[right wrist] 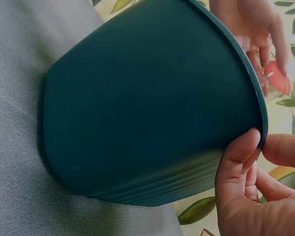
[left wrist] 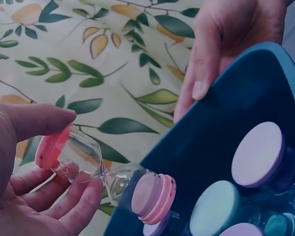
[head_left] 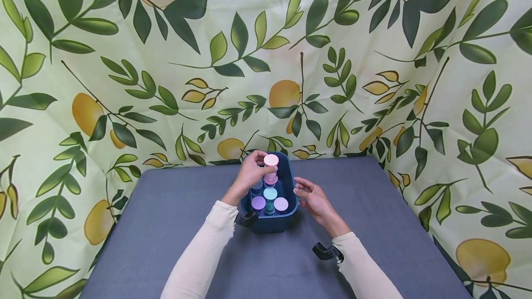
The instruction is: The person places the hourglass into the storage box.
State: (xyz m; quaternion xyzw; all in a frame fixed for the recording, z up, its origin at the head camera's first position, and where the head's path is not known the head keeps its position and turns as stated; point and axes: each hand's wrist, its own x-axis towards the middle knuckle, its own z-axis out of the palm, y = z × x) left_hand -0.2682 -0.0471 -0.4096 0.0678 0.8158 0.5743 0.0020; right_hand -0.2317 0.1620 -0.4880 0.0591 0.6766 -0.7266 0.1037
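My left hand pinches a sand timer by its pink upper cap, thumb on one side and fingers on the other. The timer has clear glass bulbs and pink caps at both ends. It is held over the far part of a dark blue plastic bin, its lower cap near the other timers. With thumb and forefinger, my right hand grips the bin's right rim. Inside the bin stand several more sand timers, among them one with a light blue cap, one purple and one lilac.
The bin stands on a table with a grey cloth, near its back edge. Behind and beside the table hangs a fabric backdrop printed with leaves and yellow fruit. A black strap is on the right wrist.
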